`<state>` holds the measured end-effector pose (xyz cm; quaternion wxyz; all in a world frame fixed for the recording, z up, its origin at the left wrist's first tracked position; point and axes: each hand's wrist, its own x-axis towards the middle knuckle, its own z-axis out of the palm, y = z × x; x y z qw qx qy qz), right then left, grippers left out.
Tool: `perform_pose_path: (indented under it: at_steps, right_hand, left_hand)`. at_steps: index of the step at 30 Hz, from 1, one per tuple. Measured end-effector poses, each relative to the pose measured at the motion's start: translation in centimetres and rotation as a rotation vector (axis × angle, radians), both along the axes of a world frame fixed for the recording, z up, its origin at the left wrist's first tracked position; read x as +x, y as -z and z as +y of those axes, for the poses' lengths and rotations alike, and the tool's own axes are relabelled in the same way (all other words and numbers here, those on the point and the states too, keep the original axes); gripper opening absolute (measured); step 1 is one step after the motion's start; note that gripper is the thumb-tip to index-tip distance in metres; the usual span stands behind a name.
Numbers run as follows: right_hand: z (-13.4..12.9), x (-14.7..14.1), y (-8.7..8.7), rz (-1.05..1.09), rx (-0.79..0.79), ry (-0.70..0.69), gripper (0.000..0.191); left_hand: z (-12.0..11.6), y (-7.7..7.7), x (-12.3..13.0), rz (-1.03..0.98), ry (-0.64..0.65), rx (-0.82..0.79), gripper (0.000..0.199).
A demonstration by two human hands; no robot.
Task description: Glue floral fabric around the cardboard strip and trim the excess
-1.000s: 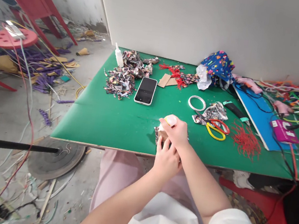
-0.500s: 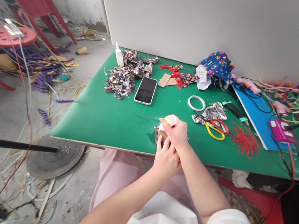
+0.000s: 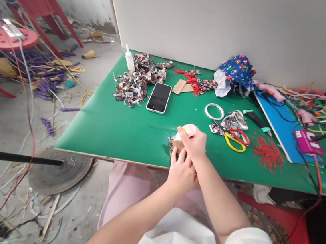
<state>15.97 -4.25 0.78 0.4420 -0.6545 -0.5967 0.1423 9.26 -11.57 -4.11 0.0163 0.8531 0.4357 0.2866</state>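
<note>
My right hand (image 3: 195, 143) is wrapped round a white bottle (image 3: 190, 131) with a bit of yellow on it, tilted over a brown piece of cardboard (image 3: 179, 144). The cardboard lies on patterned fabric (image 3: 171, 141) near the front edge of the green table (image 3: 113, 131). My left hand (image 3: 181, 169) rests on the cardboard and fabric with its fingers spread. The right forearm crosses close beside the left hand and hides part of it. Scissors (image 3: 234, 142) with red and yellow handles lie to the right, by a crumpled patterned cloth (image 3: 236, 121).
A phone (image 3: 158, 98), fabric scraps (image 3: 131, 87) and an upright white bottle (image 3: 129, 60) stand or lie at the back left. Right of my hands are a tape ring (image 3: 207, 111), red threads (image 3: 267, 153), a blue board (image 3: 280, 128) and a purple box (image 3: 308, 142) with cables.
My right hand and the bottle have shifted slightly to the right and away from me, over the cardboard. My left hand has stayed nearly still.
</note>
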Motion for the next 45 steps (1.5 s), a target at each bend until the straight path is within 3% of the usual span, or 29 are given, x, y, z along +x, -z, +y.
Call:
perform_pose_path:
  at_steps: [30, 45]
  right_hand:
    - [-0.08, 0.23, 0.16, -0.015, -0.028, -0.082, 0.036]
    - [-0.01, 0.32, 0.34, -0.07, -0.02, -0.058, 0.038]
  left_hand:
    - [-0.07, -0.17, -0.07, -0.001, 0.014, -0.031, 0.041]
    - [-0.13, -0.18, -0.05, 0.012, 0.007, -0.039, 0.041]
